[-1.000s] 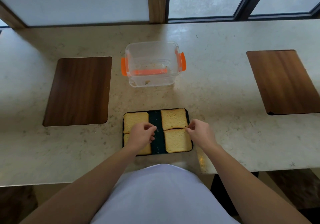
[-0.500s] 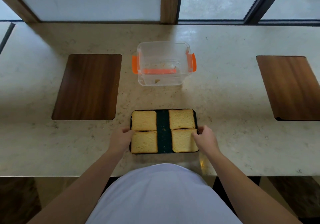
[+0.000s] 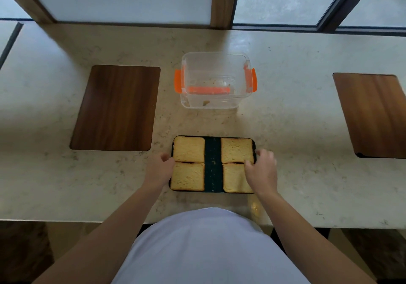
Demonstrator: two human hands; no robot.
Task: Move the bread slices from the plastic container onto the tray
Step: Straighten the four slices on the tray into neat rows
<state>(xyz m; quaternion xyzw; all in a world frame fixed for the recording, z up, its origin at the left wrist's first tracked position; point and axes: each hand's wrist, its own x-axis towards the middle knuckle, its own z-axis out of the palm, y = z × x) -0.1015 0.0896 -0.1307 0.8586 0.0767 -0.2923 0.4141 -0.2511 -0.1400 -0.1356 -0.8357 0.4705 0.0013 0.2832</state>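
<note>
A dark tray (image 3: 212, 165) lies on the counter right in front of me with several bread slices on it, in two columns: far left (image 3: 189, 148), near left (image 3: 187, 176), far right (image 3: 236, 149), near right (image 3: 232, 179). My left hand (image 3: 159, 169) grips the tray's left edge. My right hand (image 3: 262, 171) is blurred at the right edge, thumb on top by the seam of the right slices, fingers outside the rim. Behind the tray stands the clear plastic container (image 3: 208, 101) with orange clips, holding only crumbs.
Two dark wooden boards sit flush on the marble counter, one at the left (image 3: 115, 108) and one at the right (image 3: 373, 114). Window frames run along the back. The counter's front edge (image 3: 66, 220) is close to my body.
Both hands moved off the slices to the tray's side edges. In the last half second my right hand shifted slightly inward over the near right slice.
</note>
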